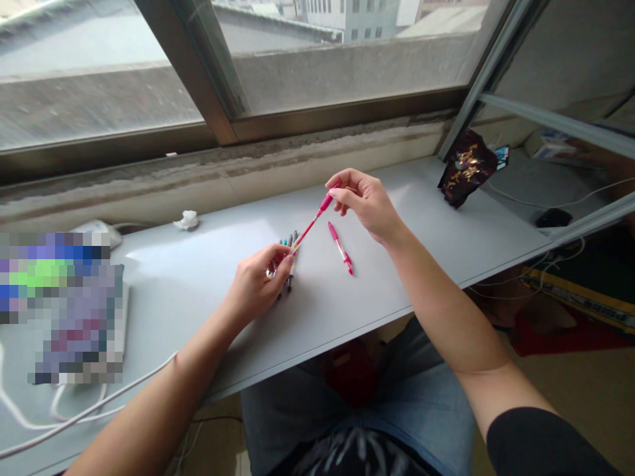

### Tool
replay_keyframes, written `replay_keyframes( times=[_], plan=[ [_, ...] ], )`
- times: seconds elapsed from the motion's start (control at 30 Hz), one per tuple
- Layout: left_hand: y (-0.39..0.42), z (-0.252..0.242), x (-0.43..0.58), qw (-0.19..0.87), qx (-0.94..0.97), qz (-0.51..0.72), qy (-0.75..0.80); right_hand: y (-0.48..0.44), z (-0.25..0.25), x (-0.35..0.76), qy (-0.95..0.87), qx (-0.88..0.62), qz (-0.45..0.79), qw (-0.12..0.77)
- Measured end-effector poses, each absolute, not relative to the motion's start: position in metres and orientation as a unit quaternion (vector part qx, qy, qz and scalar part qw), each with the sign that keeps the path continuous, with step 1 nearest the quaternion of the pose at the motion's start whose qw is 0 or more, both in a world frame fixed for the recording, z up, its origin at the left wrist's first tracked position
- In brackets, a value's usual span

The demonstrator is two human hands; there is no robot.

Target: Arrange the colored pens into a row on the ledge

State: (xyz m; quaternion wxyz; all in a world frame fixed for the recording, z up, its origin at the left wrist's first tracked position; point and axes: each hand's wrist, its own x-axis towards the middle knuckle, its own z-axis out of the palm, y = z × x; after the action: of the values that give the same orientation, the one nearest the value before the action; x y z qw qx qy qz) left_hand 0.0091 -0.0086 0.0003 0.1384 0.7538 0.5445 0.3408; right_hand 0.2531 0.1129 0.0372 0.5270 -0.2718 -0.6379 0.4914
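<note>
L hand and R hand are apart, w/ a pink pen spanning the gap btwn them. R hand pinches its upper end; the lower end sits at the L hand's fingertips, but can't tell if it's gripped there or only touching. L hand is curled over a bundle of dark pens, some w/ teal or grey parts, resting on the white desk top. Held pen's long axis runs diagonally, lower left to upper right, tilted above the desk. A loose pink pen lies flat just below R hand, long axis upper left to lower right, not touching either hand; can't tell which end is the tip. No readable brand or label on any pen. A maroon bag w/ gold lettering, too stylised to read, stands at the far right of the desk by the window frame. R hand has a long run of white top from there to the bag; desk's front edge passes below both wrists, w/ the person's jeans under it. Crumpled tissue sits near the back edge, left of the pens. A pixelated block hides whatever is at far left, w/ a white cable running past it. Black mouse lies beyond the desk's right end.
</note>
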Motion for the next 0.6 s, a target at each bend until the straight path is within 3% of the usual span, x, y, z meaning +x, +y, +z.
replay_keyframes(
  times=[0.6],
  plan=[
    [-0.0096, 0.0052, 0.0115, 0.157, 0.739, 0.329, 0.566, 0.1129, 0.0361, 0.2520, -0.627, -0.267, 0.540, 0.495]
  ],
)
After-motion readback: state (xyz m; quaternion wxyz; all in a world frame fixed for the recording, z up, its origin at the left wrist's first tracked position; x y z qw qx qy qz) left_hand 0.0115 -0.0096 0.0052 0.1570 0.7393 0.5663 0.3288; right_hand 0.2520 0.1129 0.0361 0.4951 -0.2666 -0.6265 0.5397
